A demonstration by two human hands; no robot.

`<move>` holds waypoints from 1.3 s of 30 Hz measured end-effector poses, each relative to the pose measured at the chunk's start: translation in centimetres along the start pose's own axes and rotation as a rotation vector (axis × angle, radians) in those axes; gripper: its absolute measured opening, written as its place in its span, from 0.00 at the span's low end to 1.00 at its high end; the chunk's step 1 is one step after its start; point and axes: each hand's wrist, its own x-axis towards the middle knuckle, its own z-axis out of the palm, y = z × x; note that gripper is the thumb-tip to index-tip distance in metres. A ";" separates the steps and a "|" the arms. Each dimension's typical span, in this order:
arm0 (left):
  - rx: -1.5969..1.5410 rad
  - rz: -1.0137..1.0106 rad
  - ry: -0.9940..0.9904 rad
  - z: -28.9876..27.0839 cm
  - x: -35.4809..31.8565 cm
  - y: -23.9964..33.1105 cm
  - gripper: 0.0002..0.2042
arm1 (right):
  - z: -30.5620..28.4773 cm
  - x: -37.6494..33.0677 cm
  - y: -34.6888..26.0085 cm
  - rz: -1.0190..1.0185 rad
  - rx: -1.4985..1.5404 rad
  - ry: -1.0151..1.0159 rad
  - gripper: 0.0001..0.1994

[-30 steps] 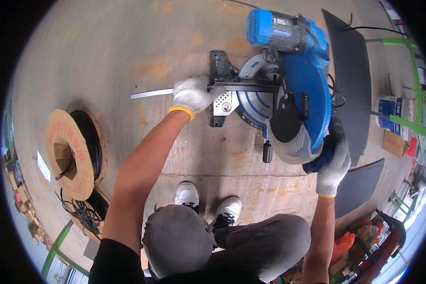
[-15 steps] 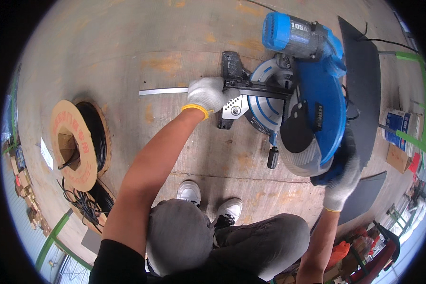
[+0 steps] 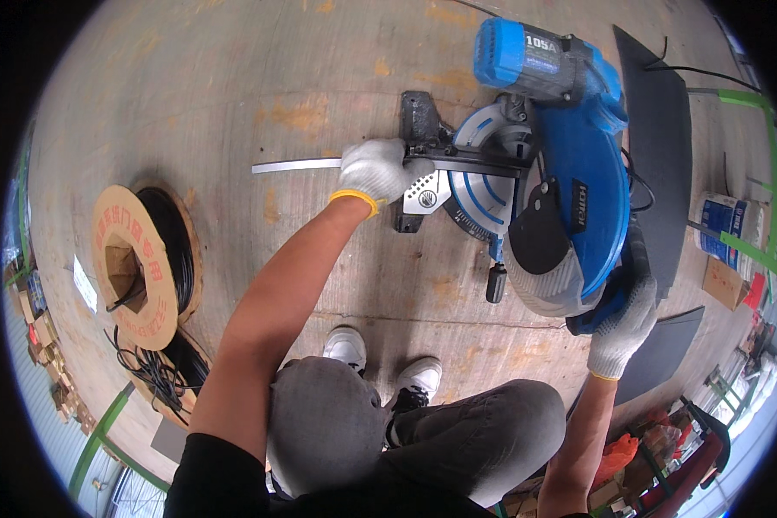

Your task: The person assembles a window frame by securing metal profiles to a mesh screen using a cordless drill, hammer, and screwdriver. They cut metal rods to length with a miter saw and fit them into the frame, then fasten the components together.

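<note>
A blue and black miter saw (image 3: pixel 591 194) stands on the floor, its head with the clear blade guard at the right of the round base. My left hand (image 3: pixel 375 170), in a white knit glove with a yellow cuff, is closed around a thin silver metal strip (image 3: pixel 298 165) lying along the saw's fence. The strip's left end sticks out past my hand; its right part runs behind the glove toward the blade. My gloved right hand (image 3: pixel 626 328) wraps round the saw's handle (image 3: pixel 597 318). Its fingertips are mostly hidden, and the blade's edge is covered.
A cardboard cable spool (image 3: pixel 134 268) with black cable stands at left, loose black wires (image 3: pixel 154 373) beside it. Dark sheets (image 3: pixel 660 164) lie right of the saw. A white bucket (image 3: pixel 727 229) and a cardboard box (image 3: pixel 723 285) stand farther right. My shoes (image 3: pixel 419 380) are close in front.
The saw head and my right hand on its handle have shifted very slightly in the picture. My left hand stays on the strip.
</note>
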 end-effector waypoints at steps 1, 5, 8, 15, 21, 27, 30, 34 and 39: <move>-0.008 0.009 0.007 0.1 0.0 -0.1 0.38 | -0.2 -0.1 0.2 0.090 0.082 -0.070 0.24; -0.001 0.013 0.035 0.3 0.0 -0.2 0.39 | -0.4 -0.5 0.4 0.224 0.263 -0.148 0.30; 0.002 0.004 0.008 0.2 0.0 0.0 0.37 | 0.2 -0.5 0.2 0.224 0.285 -0.067 0.29; -0.023 0.004 0.014 0.3 0.1 -0.2 0.35 | 1.2 -0.7 -0.7 0.288 0.424 0.070 0.26; 0.005 0.037 0.065 0.7 0.3 -0.4 0.36 | 2.6 -2.6 0.8 0.316 0.453 0.072 0.24; 0.013 0.048 0.028 0.6 0.4 -0.4 0.33 | 4.0 -3.5 -0.2 0.236 0.479 0.095 0.21; -0.048 0.099 -0.002 1.6 1.4 -1.7 0.36 | 0.8 0.4 -3.3 0.440 0.491 -0.033 0.21; 0.100 0.254 0.042 3.4 0.0 -5.9 0.41 | -5.3 10.3 -8.2 0.240 0.288 -0.251 0.27; 0.017 0.094 0.120 1.1 -14.7 -10.3 0.29 | -7.2 17.7 -12.4 0.380 0.334 -0.340 0.35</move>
